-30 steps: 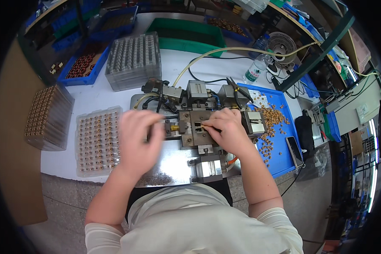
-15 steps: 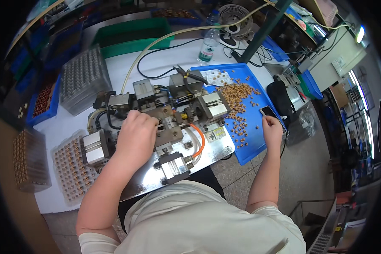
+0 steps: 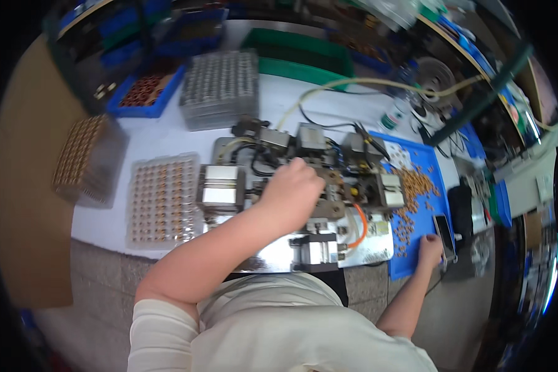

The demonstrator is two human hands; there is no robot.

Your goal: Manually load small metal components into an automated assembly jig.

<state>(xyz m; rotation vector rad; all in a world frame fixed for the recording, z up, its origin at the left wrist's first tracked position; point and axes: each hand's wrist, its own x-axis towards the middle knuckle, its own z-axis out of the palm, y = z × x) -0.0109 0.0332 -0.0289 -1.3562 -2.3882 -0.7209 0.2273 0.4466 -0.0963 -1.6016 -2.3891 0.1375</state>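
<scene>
My left hand (image 3: 293, 193) reaches over the middle of a bench machine (image 3: 328, 208) of metal blocks, cylinders and hoses. Its fingers are curled together and point down at the fixture, and their tips are hidden behind the hand. At the right edge of a blue tray (image 3: 420, 268), my right hand (image 3: 430, 250) is closed, right beside a phone with a dark screen (image 3: 444, 237). What its fingers hold, if anything, cannot be made out. Many small brass-coloured ring-like parts (image 3: 415, 185) lie loose in the tray.
A clear tray with rows of small parts (image 3: 163, 201) lies left of the machine. Beyond it stand stacked clear trays (image 3: 220, 87) and a blue box of reddish parts (image 3: 147, 92). Another stack (image 3: 90, 162) is far left. A green bin (image 3: 297, 56) and bottle (image 3: 395, 115) stand behind.
The whole view has turned leftward, so the scene sits further right and more level. My left hand stays over the machine's middle, and my right hand stays closed beside the phone.
</scene>
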